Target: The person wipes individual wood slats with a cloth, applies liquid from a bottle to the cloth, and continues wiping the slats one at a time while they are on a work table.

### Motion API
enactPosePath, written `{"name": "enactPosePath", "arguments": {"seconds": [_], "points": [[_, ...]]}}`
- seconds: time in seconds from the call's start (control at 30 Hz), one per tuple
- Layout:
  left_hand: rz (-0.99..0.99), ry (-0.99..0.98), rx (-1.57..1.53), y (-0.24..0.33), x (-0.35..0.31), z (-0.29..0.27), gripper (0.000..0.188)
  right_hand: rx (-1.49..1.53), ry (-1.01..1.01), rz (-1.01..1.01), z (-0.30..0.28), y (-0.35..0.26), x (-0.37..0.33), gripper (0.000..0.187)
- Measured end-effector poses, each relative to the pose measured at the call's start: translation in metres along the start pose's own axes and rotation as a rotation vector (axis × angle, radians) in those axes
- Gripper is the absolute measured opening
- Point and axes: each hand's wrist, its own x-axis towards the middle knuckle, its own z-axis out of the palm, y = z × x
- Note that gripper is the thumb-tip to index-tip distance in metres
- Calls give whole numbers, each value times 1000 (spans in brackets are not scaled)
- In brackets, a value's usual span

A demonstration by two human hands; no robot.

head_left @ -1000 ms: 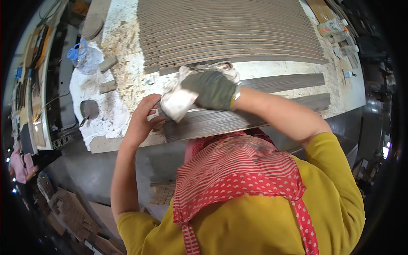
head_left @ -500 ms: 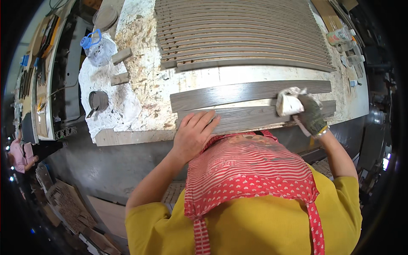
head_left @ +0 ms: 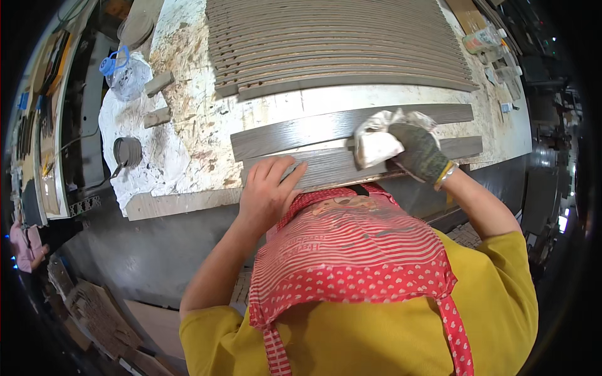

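Two long grey wood-grain boards lie side by side on the worktable, the far board (head_left: 288, 135) and the near board (head_left: 326, 168). My bare left hand (head_left: 268, 188) rests on the left part of the near board, its fingers stretched out over the top face. My right hand (head_left: 419, 150), in a dark green work glove, grips a crumpled white rag (head_left: 376, 144) and presses it on the near board, right of the middle. The rag also overlaps the far board's near edge. My right fingertips are partly hidden by the rag.
A wide stack of grey strips (head_left: 338, 50) covers the far table (head_left: 188, 119). To the left are a clear jug (head_left: 127, 80) with a blue handle, two small wood blocks (head_left: 158, 116) and a dark cup (head_left: 128, 151) on white sheeting. Plastic bottles (head_left: 484, 40) stand at the far right.
My gloved right hand has slid the rag leftward along the near board. My left hand stays on the board's left part. The whole view has shifted slightly.
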Motion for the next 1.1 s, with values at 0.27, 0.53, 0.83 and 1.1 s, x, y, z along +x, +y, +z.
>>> {"name": "enactPosePath", "arguments": {"seconds": [0.27,0.53,0.83,1.1], "points": [[-80,141,-249,-14,-1,-5,49,-56,267,-564,23,-72,70,34],[-232,113,-116,-104,-25,-36,50,-111,79,-126,-30,29,41,43],[-224,3,-173,-104,-19,-37,59,-173,13,-352,0,-5,60,45],[-238,68,-160,-123,-20,-16,46,259,224,-750,75,-162,172,13]]}}
